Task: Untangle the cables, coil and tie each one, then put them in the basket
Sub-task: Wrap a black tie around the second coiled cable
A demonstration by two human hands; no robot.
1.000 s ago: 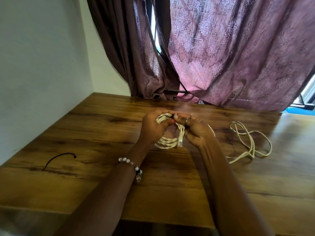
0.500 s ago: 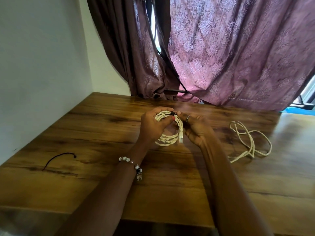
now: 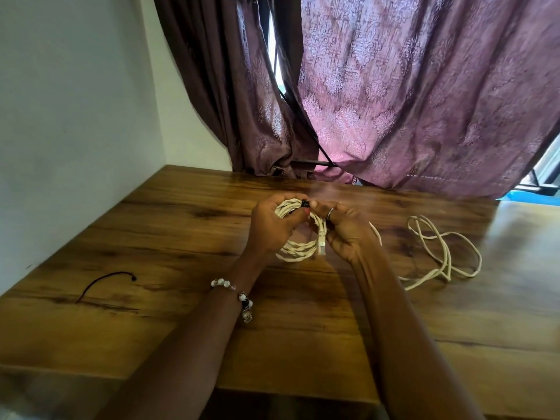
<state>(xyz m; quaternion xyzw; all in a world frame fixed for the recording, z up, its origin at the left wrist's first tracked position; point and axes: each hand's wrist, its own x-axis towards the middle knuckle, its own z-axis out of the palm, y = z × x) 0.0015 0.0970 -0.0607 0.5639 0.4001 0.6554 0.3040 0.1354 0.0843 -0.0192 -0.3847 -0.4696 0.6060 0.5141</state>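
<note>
1. Head view: a bundle of cream round cable wound into loops point(image 3: 298, 248), held up just above the brown wooden bench point(image 3: 181, 231), near its middle.
2. Left hand point(image 3: 271, 227) curled round the left side of the loops, grip clamped on the cable bundle.
3. Right hand point(image 3: 345, 230) on the right side of the loops, fingers curled in, grip pinching at the top of the bundle. A ring on one finger.
4. A small black tie point(image 3: 304, 204) wrapped on the top of the loops, pinched between the fingertips of both hands.
5. A clear plastic plug point(image 3: 321, 244) on the cable end, hanging down between the two hands.
6. A second cream cable, loose and tangled point(image 3: 445, 250), lying flat on the bench to the right, well apart from the hands.
7. A thin black cord point(image 3: 103, 283) lying on the bench far to the left.
8. A bead bracelet point(image 3: 235, 295) on the left wrist.
9. Purple patterned curtains point(image 3: 424, 101) hanging behind the bench, a white wall point(image 3: 75, 116) on the left.
</note>
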